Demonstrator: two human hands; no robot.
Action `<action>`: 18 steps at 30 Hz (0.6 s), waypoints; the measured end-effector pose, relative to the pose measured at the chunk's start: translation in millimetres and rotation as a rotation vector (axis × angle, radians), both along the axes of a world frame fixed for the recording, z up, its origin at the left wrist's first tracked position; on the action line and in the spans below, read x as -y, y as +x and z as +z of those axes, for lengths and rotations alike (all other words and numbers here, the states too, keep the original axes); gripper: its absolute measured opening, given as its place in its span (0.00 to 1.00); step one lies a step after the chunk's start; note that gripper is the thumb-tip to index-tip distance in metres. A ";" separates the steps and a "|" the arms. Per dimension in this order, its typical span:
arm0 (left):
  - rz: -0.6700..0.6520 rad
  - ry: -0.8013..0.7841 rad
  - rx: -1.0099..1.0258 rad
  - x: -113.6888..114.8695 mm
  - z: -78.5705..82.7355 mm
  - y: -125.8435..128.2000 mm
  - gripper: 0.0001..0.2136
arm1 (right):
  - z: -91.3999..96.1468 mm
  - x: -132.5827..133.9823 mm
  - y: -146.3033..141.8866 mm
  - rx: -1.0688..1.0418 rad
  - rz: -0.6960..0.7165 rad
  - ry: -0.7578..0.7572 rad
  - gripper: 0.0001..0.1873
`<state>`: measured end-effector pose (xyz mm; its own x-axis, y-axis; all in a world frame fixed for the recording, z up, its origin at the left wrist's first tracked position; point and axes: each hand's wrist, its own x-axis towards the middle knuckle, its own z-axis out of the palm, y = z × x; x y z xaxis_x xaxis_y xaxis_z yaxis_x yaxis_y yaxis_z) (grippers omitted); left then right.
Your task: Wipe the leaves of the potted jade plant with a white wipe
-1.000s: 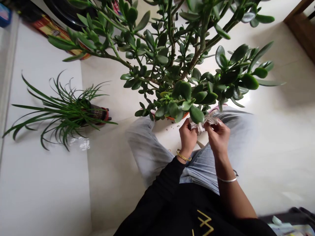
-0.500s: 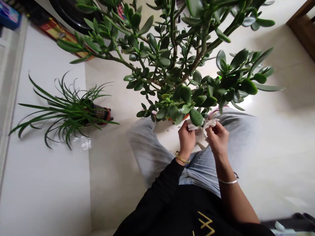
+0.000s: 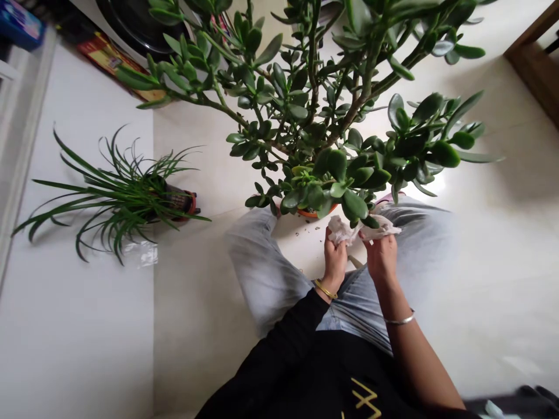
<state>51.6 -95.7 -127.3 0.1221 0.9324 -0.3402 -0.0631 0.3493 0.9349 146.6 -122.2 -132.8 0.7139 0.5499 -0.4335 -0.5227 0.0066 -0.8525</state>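
Observation:
My left hand (image 3: 334, 261) is closed on a crumpled white tissue (image 3: 342, 230) below the front leaves of a big jade plant (image 3: 314, 110). Another white tissue (image 3: 381, 227) is in my right hand (image 3: 382, 256), whose fingers are mostly hidden under it. This tissue lies against a low, drooping leaf (image 3: 370, 222). Whether the two tissues are joined behind the leaf, I cannot tell. Part of the plant's orange pot rim (image 3: 315, 213) shows between my knees; the foliage covers the rest.
On the left, a spiky long-leaved plant (image 3: 126, 186) grows from a dark pot (image 3: 181, 201). A black round basin or pan (image 3: 140, 26) sits at the upper left. Dark crumbs dot the pale floor (image 3: 301, 244) between my legs. Brown wooden furniture (image 3: 535, 58) stands at the upper right.
The left-hand tissue now stands up above my fingers as a wad. My right hand has turned, and its tissue is spread wider beneath the leaf. The view has shifted slightly.

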 end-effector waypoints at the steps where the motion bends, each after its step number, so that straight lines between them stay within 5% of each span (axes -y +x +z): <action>1: 0.003 0.001 0.007 -3.8 0.2 1.8 0.12 | 1.8 -4.4 0.4 -0.008 0.030 0.014 0.24; 7: -0.100 0.067 -0.015 -24.5 11.6 11.2 0.10 | 18.9 -24.1 1.3 0.066 0.109 0.071 0.25; 13: -0.133 0.121 -0.094 -24.1 20.8 14.4 0.12 | 34.1 -18.5 3.8 0.332 0.204 -0.039 0.15; 18: -0.175 0.190 -0.132 -24.6 26.2 11.4 0.08 | 41.0 -22.2 1.4 0.375 0.151 -0.077 0.14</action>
